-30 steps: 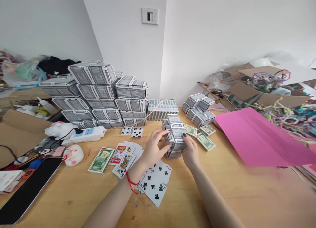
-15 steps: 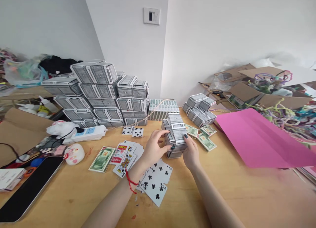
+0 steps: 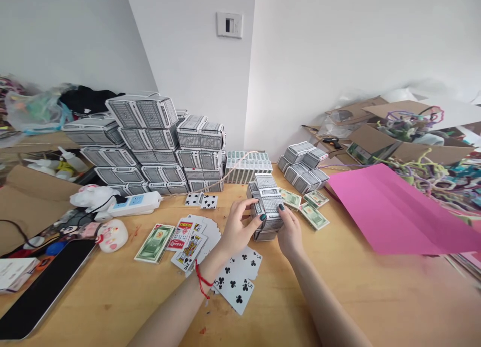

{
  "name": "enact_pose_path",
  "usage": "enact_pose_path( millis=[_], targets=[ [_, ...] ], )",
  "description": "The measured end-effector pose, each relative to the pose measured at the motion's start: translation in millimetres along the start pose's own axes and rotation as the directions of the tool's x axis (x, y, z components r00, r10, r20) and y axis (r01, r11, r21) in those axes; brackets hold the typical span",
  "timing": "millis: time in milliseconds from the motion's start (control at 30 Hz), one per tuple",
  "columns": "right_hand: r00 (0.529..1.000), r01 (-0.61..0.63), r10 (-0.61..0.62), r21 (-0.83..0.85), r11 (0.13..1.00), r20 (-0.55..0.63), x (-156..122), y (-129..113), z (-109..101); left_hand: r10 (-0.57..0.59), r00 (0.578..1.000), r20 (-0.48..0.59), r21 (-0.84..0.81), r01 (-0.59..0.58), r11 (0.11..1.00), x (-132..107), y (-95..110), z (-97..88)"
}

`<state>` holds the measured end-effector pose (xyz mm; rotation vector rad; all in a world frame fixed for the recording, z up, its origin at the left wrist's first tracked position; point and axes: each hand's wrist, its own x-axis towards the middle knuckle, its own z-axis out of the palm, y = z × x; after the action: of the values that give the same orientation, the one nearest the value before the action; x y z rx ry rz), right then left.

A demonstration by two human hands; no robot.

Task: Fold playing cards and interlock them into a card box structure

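Between my hands stands a block folded from playing cards, grey-patterned backs outward, low over or on the wooden table. My left hand grips its left side, the thumb pressed on the front. My right hand holds its right side, with the thumb near the upper edge. Loose playing cards, clubs among them, lie face up under my left wrist. Further left are a fan of cards with a king and a green card box. Several smaller green card boxes lie right of the block.
Tall stacks of card blocks stand at the back left, a smaller stack at the back right. A row of green boxes lies between. Pink paper, a power strip and a black tablet-like slab flank the workspace.
My left thumb has shifted slightly up on the front of the block, and my left wrist has moved a little right. The block stays nearly in place.
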<state>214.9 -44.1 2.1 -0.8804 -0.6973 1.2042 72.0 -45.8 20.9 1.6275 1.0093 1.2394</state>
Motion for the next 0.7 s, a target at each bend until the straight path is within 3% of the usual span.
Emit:
enact_pose_path(
  millis=[700],
  targets=[
    [1.000,-0.008,0.006,-0.112,0.994,-0.011,2.2,2.8,-1.6,-0.121,0.993,0.008,-0.171,0.121,0.978,3.1,-8.4,1.6]
  ],
)
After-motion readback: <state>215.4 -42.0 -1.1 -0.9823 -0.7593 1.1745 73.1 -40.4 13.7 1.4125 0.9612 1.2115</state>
